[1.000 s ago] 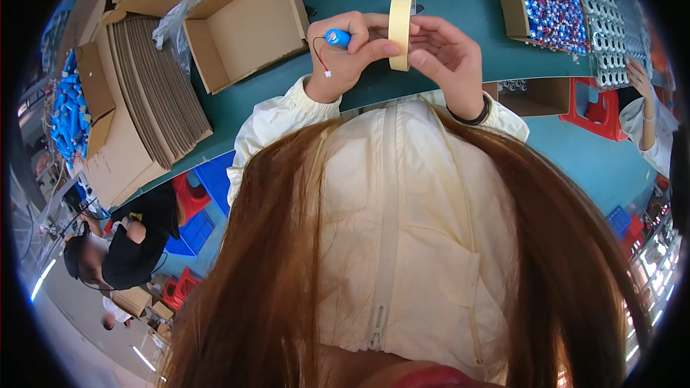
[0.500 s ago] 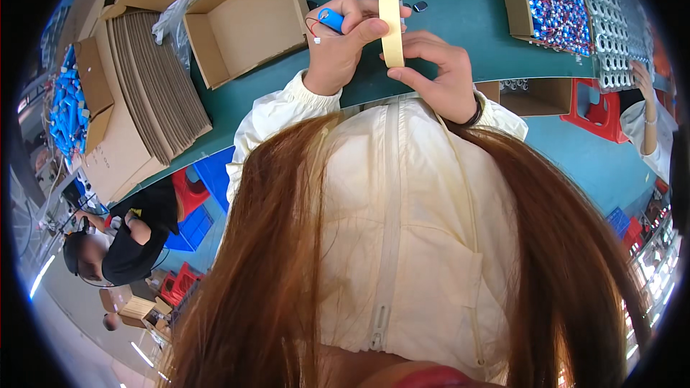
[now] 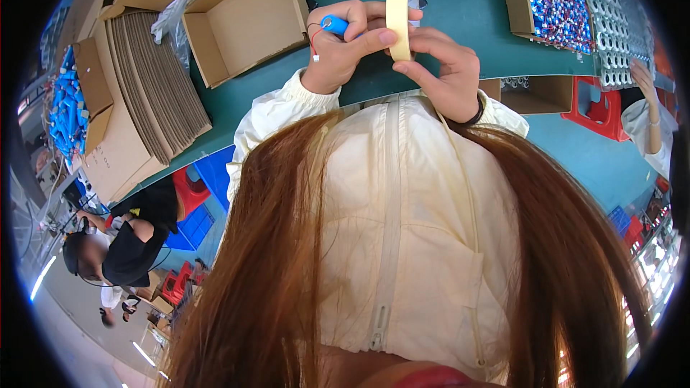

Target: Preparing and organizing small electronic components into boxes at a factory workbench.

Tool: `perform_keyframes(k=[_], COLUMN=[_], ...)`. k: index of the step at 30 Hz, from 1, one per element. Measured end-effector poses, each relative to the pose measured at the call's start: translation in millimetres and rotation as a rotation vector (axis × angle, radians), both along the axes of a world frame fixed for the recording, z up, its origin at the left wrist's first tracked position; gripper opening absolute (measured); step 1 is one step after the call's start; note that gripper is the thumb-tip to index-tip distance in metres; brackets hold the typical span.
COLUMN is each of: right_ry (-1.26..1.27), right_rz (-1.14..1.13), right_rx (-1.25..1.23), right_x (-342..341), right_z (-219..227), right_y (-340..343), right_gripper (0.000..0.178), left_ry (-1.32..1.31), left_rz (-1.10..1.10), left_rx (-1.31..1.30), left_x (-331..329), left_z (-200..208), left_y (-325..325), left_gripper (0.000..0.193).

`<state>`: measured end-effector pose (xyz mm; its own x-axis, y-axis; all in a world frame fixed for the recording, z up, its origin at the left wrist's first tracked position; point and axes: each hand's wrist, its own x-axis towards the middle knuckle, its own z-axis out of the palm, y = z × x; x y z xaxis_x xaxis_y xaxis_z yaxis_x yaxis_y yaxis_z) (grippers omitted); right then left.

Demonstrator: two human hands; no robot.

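Note:
A small blue cylindrical battery cell (image 3: 333, 25) is tucked in the curled fingers of my left hand (image 3: 339, 55). Thin red and black wires hang from the cell to a little white connector (image 3: 316, 59) over the back of that hand. A roll of cream masking tape (image 3: 397, 20) stands on edge between my hands, raised over the green table. My left thumb presses the roll's near side. My right hand (image 3: 453, 75) pinches its lower edge between thumb and fingers; some fingertips are hidden behind the roll.
An open cardboard box (image 3: 248, 21) lies to the left, beside stacked cardboard sheets (image 3: 154, 86) and a carton of blue cells (image 3: 68, 111). At right are a box of wired cells (image 3: 557, 3) and a tray with round holes (image 3: 614, 36). Other people sit on both sides.
The tape roll has shifted slightly right and turned, so its inner ring shows more. The blue cell has tilted in my left hand, and my right hand has moved slightly right.

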<state>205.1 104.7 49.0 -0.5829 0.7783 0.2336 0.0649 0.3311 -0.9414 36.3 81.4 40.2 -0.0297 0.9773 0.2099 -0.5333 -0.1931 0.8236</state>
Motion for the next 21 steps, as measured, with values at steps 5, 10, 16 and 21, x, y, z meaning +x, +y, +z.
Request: perform_keyframes(k=[5,10,16,21], right_ry=[-0.007,-0.012,-0.036,-0.048], right_rz=[-0.087,-0.157,-0.163,-0.172], right_rx=[0.182,0.269,0.328,0.341], right_x=[0,-3,-4,-4], right_z=[0,-5,-2,-4], right_y=[6,10,12,12], right_gripper=[0.023,0.024,0.026,0.029], left_ry=[0.09,0.321,0.487,0.506], left_rz=[-0.044,-0.013,-0.013,0.015], left_rx=[0.07,0.167,0.324,0.332], left_x=[-4,-5,-8,-4], left_z=[-3,0,7,7], left_y=[-1,-2,2,2], left_gripper=[0.039,0.044,0.045,0.045])
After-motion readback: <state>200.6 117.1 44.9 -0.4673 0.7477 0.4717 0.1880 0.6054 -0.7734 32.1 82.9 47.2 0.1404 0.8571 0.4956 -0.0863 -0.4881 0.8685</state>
